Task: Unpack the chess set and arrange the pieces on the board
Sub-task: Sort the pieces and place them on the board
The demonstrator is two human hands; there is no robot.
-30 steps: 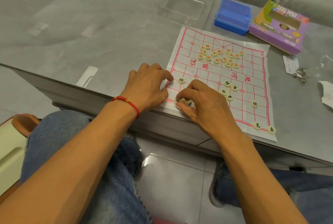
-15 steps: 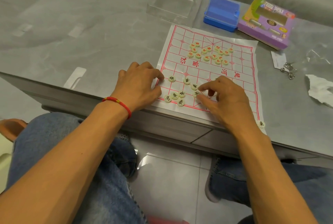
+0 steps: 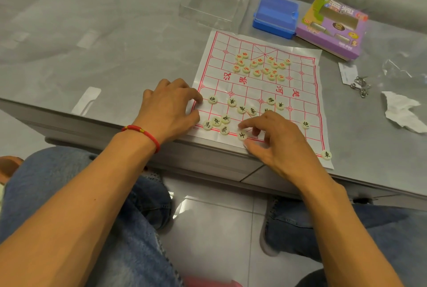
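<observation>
The paper board is pressed flat at its left edge by the left hand, fingers loosely curled, nothing gripped. A black-marked piece – on the near edge line – is pinched by the right hand.

Paper chess board at tabletop near edge; red pieces clustered far side, black pieces scattered near side. Left hand presses board's left edge; right hand fingers touch one black piece.

Even, soft indoor light, moderately bright. Faint shadows under hands on bench. Glare patch on floor tile. Wide-angle bending at edges. Slight softness overall, piece markings mostly legible.
</observation>
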